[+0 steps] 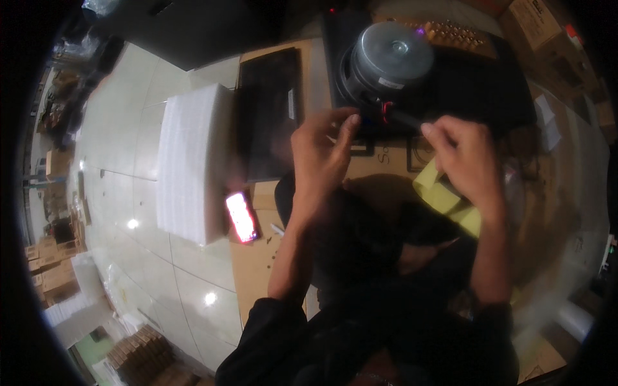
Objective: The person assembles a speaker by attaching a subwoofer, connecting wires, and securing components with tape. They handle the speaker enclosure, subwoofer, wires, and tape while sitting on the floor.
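A loudspeaker driver [394, 53] lies face down on a black panel [476, 90], its round grey magnet upward. Short red wires [387, 112] show at its near side. My left hand [324, 145] is beside them with thumb and forefinger pinched; what they hold, if anything, is too dark to make out. To the right of the wires, my right hand [467, 154] is closed, thumb against fingers, on the end of a dark strip [407, 118] that reaches toward the wires. A curled yellow sheet [444, 196] hangs just below that hand; whether it is held is hidden.
White foam sheets [190, 164] stand at the left beside a flat black panel [267, 116]. A lit phone [241, 217] and small dark bits [273, 265] lie on cardboard. Small brass-coloured parts [454, 37] sit behind the driver. Cardboard boxes [547, 48] stand at the far right.
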